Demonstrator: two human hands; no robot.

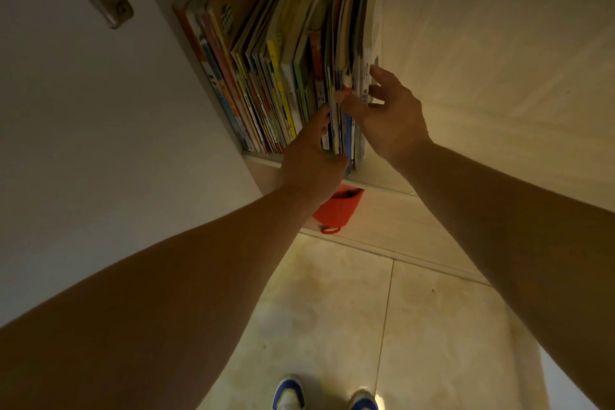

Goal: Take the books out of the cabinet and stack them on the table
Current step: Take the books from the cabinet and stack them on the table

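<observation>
Books upright, packed in cabinet. Your left hand and right hand, fingers spread, bracket a thin bunch; grip unclear. Pull unevenly and slim ones slip out.

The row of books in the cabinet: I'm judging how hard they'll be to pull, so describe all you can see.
The row of books is thin, colourful paperbacks standing upright, packed tight and leaning slightly. They fill the cabinet shelf. The left hand and right hand bracket a small bunch at the right end, fingers spread on the spines.
</observation>
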